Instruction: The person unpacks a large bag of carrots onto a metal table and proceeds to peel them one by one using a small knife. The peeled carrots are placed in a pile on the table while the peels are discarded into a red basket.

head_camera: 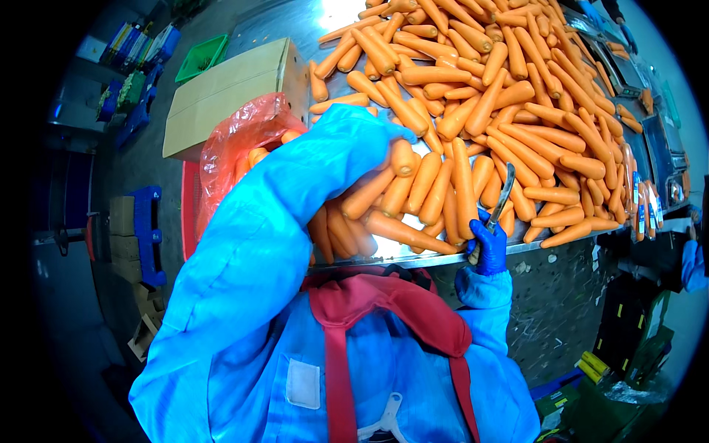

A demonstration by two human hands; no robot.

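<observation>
A large heap of carrots (498, 105) covers the metal table (388, 249). My right hand (487, 243), in a blue glove, is closed around the handle of a knife with a curved blade (503, 194), its tip pointing away from me over the near carrots. My left hand (403, 133) reaches across the near side of the heap, mostly hidden by its blue sleeve; a blue fingertip shows beside a carrot, and its grip cannot be made out. Under and beside the left forearm, more carrots (338, 232) lie at the table's near edge, some blurred.
Left of the heap are a cardboard box (227, 94), a red plastic bag (221, 160) holding carrots and a red crate (190, 205). A green basket (202, 58) stands behind the box. Bagged carrots (642, 207) lie at the right end. Other people's gloved hands and sleeves show at the right rim.
</observation>
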